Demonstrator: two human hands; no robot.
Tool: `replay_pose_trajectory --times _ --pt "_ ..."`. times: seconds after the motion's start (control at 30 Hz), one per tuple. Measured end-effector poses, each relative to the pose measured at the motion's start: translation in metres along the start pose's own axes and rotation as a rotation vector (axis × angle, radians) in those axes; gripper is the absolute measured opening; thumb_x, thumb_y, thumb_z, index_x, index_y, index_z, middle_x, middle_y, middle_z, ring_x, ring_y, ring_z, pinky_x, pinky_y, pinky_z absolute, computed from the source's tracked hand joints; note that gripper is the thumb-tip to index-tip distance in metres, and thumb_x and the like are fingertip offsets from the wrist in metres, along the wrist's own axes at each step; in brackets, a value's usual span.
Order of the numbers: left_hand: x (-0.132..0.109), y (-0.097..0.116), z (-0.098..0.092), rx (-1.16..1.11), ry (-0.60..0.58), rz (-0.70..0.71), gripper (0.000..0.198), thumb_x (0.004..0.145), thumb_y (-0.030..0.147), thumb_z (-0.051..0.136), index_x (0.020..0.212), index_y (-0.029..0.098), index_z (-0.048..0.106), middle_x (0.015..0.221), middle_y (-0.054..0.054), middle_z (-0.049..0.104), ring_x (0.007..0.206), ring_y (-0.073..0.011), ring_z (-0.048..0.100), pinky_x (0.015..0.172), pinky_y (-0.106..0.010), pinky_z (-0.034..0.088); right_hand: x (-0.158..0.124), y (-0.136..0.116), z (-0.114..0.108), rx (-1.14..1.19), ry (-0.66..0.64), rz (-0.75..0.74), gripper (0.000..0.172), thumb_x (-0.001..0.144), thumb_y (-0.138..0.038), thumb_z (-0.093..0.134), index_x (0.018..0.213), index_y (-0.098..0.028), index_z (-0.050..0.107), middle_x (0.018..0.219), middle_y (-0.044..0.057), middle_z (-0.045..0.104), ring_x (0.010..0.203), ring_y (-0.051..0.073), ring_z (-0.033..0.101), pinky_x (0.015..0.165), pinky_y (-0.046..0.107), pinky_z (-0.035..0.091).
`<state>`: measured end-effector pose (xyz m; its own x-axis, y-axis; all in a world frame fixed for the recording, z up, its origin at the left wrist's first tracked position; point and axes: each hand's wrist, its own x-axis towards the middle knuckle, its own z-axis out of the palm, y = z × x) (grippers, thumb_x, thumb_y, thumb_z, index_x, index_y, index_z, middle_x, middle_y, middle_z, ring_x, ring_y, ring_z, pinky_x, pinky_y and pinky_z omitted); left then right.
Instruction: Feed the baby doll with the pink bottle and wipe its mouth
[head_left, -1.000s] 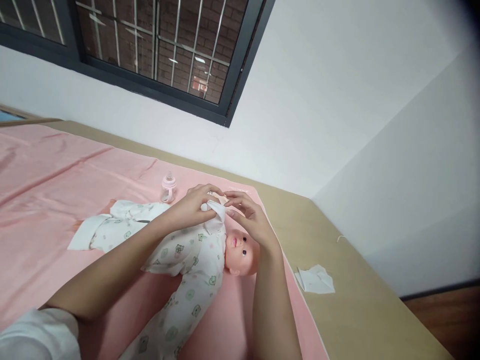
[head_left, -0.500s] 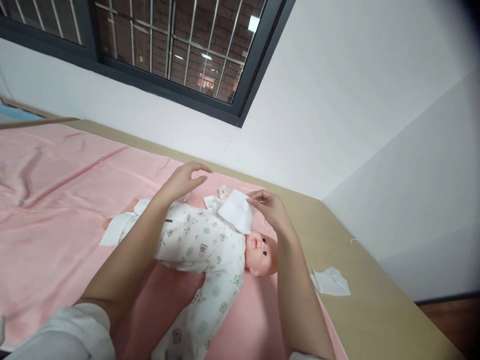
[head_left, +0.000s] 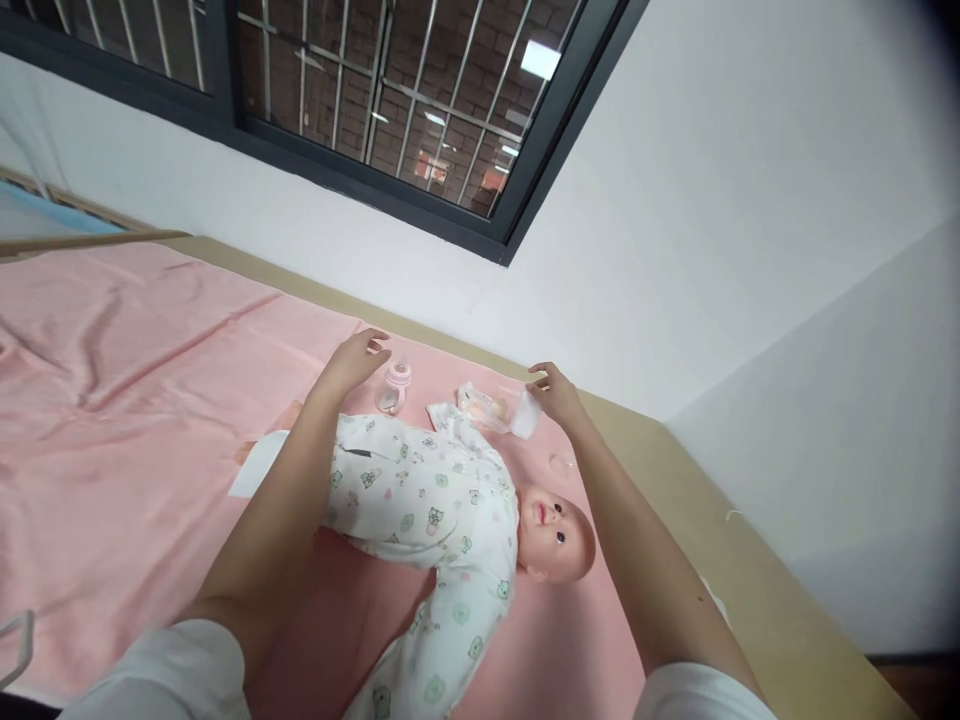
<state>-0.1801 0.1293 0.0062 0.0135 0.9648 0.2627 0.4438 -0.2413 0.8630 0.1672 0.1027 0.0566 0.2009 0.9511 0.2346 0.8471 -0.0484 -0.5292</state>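
Observation:
A baby doll in white printed clothes lies on its back on a pink sheet, head to the right. My left hand is beyond the doll's legs, fingers curved and apart, beside a pink-topped baby bottle. It holds nothing. On the far side of the doll's head, my right hand pinches the edge of a white tissue. The tissue hangs against a clear plastic packet lying by the doll's sleeve. A clear dome-shaped cap rests near the head.
The sheet covers a wooden surface that meets white walls. Above it is a dark-framed window with bars. Part of another white tissue shows beside my right forearm. A pale looped handle is at the lower left.
My right hand has moved with the tissue away from the doll's shoulder, uncovering the packet. The bottle, formerly hidden by my left hand, now shows. The camera view has shifted.

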Motion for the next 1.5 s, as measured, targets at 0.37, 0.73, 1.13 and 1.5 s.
replay_pose_trajectory --times 0.37,0.73,1.13,1.5 --pt "-0.003 0.0 -0.006 0.049 0.008 -0.013 0.037 0.079 0.034 0.052 0.111 0.019 0.061 0.107 -0.007 0.065 0.098 -0.0226 0.061 0.088 -0.033 0.045 0.057 0.007 0.036 0.174 -0.014 0.001 0.027 0.07 -0.016 0.052 0.089 -0.016 0.071 0.09 0.008 0.069 0.073 0.016 0.06 0.074 0.033 0.049" --pt "-0.001 -0.005 0.0 0.119 -0.035 -0.041 0.04 0.081 0.035 0.051 0.117 0.019 0.057 0.109 -0.007 0.064 0.099 -0.0223 0.062 0.086 -0.031 0.046 0.027 0.044 0.01 0.184 -0.399 0.062 0.045 0.056 -0.007 0.066 0.097 -0.024 0.072 0.124 0.007 0.062 0.1 0.025 0.062 0.092 0.041 0.047" --pt "0.003 -0.02 0.025 0.191 -0.183 0.003 0.067 0.066 0.02 0.064 0.131 0.026 0.048 0.115 -0.006 0.062 0.092 -0.0218 0.063 0.08 -0.029 0.048 -0.033 0.156 0.007 -0.113 0.106 0.134 0.043 0.078 -0.031 0.044 0.112 -0.011 0.062 0.122 0.02 0.057 0.122 0.032 0.05 0.106 0.046 0.034" --pt "-0.002 -0.02 0.038 0.257 -0.19 -0.042 0.075 0.063 0.018 0.063 0.135 0.026 0.045 0.117 -0.007 0.065 0.099 -0.0252 0.063 0.081 -0.029 0.047 -0.072 0.185 0.063 0.098 0.342 0.316 0.079 0.067 -0.039 0.053 0.137 -0.007 0.035 0.132 0.026 0.042 0.124 0.036 0.043 0.105 0.043 0.035"
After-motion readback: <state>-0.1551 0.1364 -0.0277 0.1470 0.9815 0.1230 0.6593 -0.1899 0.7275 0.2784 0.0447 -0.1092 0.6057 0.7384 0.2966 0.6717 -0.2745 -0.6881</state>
